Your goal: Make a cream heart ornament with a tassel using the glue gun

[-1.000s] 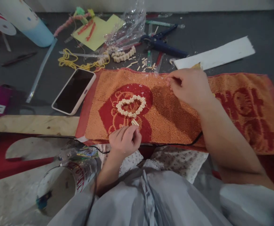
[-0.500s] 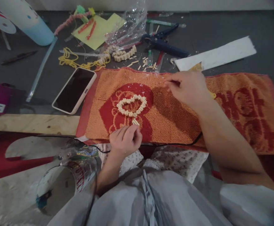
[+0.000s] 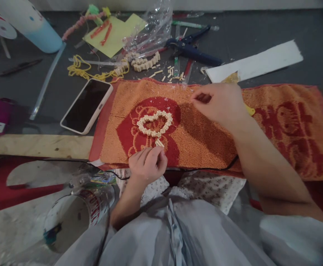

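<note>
A heart-shaped ring of small cream-coloured sticks (image 3: 165,129) lies on the orange and red towel (image 3: 200,147). My left hand (image 3: 148,163) is closed at the towel's front edge, just below the heart. A few short cream sticks (image 3: 159,142) poke out from its thumb and fingertips. Over the towel's upper middle, right of the heart, my right hand (image 3: 219,105) is pinched with thumb and forefinger together. Anything between those fingertips is too small to make out. A yellow piece (image 3: 250,110) shows partly behind the right wrist.
Loose cut sticks (image 3: 172,72) and a curved stick piece (image 3: 147,62) lie behind the towel, near dark blue pliers-like cutters (image 3: 191,50). A phone (image 3: 87,106) sits left, by yellow string (image 3: 79,68). A white strip (image 3: 261,63) lies at back right. A clear bucket (image 3: 67,218) stands below.
My right hand has shifted very slightly left, still pinched. The left hand and the heart stay in place. The whole view has moved a little.
</note>
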The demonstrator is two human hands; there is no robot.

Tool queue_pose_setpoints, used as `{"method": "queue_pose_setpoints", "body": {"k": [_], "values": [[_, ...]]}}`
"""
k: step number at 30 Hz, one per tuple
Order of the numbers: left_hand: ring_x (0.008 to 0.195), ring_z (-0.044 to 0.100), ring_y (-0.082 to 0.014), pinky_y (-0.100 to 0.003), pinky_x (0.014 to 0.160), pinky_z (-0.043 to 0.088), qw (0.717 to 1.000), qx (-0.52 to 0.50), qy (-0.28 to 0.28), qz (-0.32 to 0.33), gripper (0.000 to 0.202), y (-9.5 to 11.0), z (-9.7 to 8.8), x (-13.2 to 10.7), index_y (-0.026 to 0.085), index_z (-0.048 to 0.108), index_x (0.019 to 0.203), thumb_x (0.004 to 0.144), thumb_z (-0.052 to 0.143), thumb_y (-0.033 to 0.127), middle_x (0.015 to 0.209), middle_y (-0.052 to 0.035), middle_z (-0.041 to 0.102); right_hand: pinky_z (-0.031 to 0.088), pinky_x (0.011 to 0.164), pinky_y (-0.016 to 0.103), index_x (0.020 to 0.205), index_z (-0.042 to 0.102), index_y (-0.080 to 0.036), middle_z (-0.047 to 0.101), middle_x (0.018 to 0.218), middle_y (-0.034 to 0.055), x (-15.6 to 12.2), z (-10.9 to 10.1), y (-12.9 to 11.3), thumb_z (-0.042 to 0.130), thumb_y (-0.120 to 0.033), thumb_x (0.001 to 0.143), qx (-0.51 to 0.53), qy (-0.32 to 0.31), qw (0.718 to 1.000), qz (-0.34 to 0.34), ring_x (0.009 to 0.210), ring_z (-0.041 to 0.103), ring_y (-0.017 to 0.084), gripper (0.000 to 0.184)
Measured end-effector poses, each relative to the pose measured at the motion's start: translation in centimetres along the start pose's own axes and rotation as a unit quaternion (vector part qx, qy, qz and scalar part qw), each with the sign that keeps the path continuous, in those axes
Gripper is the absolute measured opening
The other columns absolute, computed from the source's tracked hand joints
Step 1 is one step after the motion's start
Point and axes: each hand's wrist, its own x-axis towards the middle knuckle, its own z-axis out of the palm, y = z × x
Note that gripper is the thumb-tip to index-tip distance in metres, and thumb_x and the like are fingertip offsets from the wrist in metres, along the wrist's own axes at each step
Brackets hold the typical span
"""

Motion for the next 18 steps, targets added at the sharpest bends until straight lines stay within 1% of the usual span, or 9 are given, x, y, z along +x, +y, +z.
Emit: {"method": "queue_pose_setpoints", "body": {"k": [4,6,9,15,18], "values": [[0.048,0.06,-0.0106,-0.022,0.05,0.044,1.0,0.001,-0.003,0.003,0.012,-0.05,-0.03,0.01,0.019,0.056,0.086,0.078,0.057,0.009,0.059,0.0017,0.065,0.053,0.072,0.04,0.077,0.074,-0.029,0.076,0.082,0.0004,-0.01,0.16,0.08,0.064,-0.028,0.079,0.036,0.0,0.999,0.008,0.076,0.07,0.025,0.01],[0.048,0.061,-0.0106,-0.022,0.05,0.044,1.0,-0.001,-0.001,0.004,0.013,-0.06,-0.04,0.03,0.019,0.056,0.085,0.078,0.057,0.009,0.059,0.0016,0.066,0.053,0.072,0.039,0.077,0.075,-0.031,0.076,0.082,-0.0009,-0.03,0.36,0.16,0.065,-0.029,0.08,0.065,-0.008,0.998,0.002,0.076,0.07,0.024,0.011],[0.048,0.06,-0.0105,-0.022,0.05,0.044,1.0,0.001,0.002,0.002,0.013,-0.03,-0.08,0.07,0.019,0.057,0.086,0.078,0.057,0.009,0.059,0.0018,0.066,0.055,0.072,0.038,0.08,0.076,-0.032,0.076,0.084,-0.0017,-0.08,0.62,0.2,0.065,-0.027,0.08,0.101,-0.024,0.995,-0.002,0.076,0.071,0.023,0.012],[0.048,0.06,-0.0109,-0.022,0.05,0.044,1.0,0.003,-0.001,0.003,0.014,-0.01,-0.13,0.05,0.018,0.057,0.086,0.077,0.058,0.008,0.059,0.0012,0.065,0.055,0.072,0.037,0.082,0.076,-0.031,0.076,0.082,-0.0013,-0.06,0.77,0.05,0.064,-0.024,0.079,0.101,-0.027,0.995,-0.005,0.075,0.071,0.022,0.014],[0.048,0.059,-0.0107,-0.022,0.051,0.044,1.0,0.004,-0.005,0.0,0.014,-0.05,-0.12,-0.02,0.019,0.058,0.086,0.077,0.058,0.009,0.059,0.0018,0.065,0.056,0.072,0.036,0.082,0.075,-0.029,0.076,0.081,-0.0012,-0.03,0.86,0.12,0.064,-0.024,0.077,0.117,-0.024,0.993,-0.007,0.073,0.071,0.02,0.013]]}}
